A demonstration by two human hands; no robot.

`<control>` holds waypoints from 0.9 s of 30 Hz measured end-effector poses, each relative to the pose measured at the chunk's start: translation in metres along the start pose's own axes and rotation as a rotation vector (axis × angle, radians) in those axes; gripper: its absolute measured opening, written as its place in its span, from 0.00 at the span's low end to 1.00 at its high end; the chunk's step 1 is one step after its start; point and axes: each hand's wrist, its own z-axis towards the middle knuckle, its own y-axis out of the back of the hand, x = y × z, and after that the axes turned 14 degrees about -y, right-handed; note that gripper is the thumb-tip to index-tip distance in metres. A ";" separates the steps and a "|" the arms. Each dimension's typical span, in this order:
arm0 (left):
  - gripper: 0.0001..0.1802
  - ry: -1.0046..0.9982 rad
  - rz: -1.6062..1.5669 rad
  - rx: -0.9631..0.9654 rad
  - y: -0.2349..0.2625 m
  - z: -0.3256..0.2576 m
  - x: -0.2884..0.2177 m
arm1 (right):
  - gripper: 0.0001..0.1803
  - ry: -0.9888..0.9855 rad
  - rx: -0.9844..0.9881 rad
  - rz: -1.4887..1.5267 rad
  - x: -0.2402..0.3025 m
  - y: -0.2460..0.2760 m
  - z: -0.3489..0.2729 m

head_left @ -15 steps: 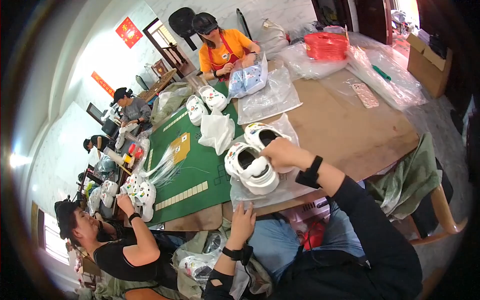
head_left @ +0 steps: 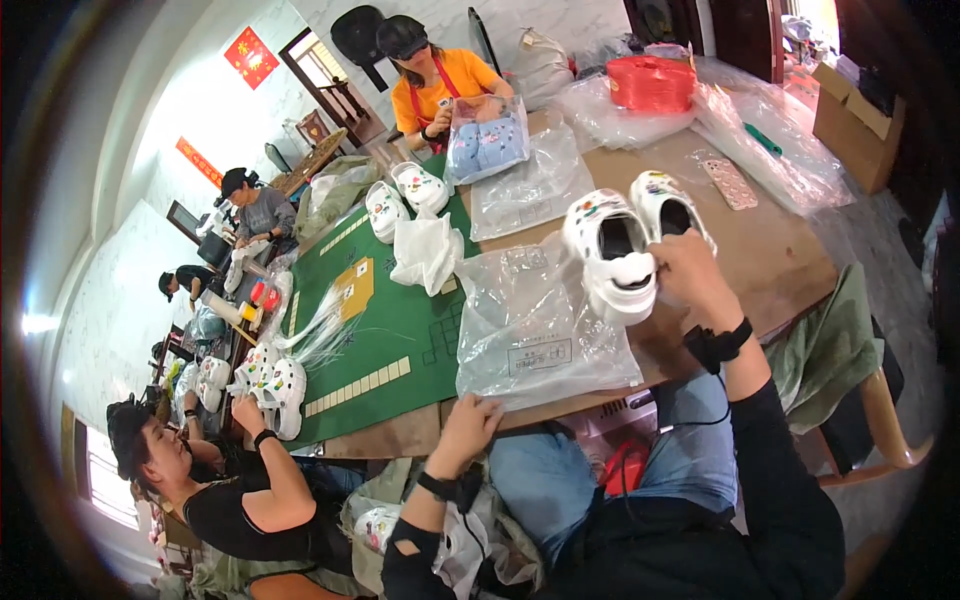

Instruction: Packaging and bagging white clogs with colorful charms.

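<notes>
My right hand (head_left: 688,268) is closed on a pair of white clogs (head_left: 618,275) decorated with small colourful charms. It grips them at the heel end and holds them over the right side of a clear plastic bag (head_left: 515,300). The bag lies flat on the table in front of me. At the bag's near left corner, my left hand (head_left: 468,428) has its fingers curled against the plastic edge, seemingly pinching it. The fingertips are partly hidden.
Another white clog pair (head_left: 418,188) and a crumpled white bag (head_left: 425,252) sit on the green mat (head_left: 365,335). Across the table, a person in orange handles bagged blue clogs (head_left: 490,145). A red twine roll (head_left: 650,85) and phone (head_left: 730,184) lie beyond. Another person works at left.
My right hand has lifted the clogs off the bag and carried them right, uncovering the bag. My left hand has shifted slightly left, and its fingers have curled in at the bag's edge.
</notes>
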 end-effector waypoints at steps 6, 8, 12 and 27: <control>0.13 -0.064 -0.045 -0.218 0.071 0.069 0.048 | 0.09 -0.093 0.171 -0.229 -0.038 -0.020 -0.023; 0.16 -0.155 0.235 -0.331 0.089 0.102 0.059 | 0.08 -0.129 0.148 -0.190 -0.040 -0.018 -0.030; 0.22 0.077 0.648 -0.297 0.097 0.134 0.083 | 0.07 -0.063 0.041 -0.157 -0.032 -0.022 -0.032; 0.21 0.424 0.784 0.150 0.093 0.112 0.121 | 0.06 -0.094 -0.004 -0.171 -0.033 -0.022 -0.034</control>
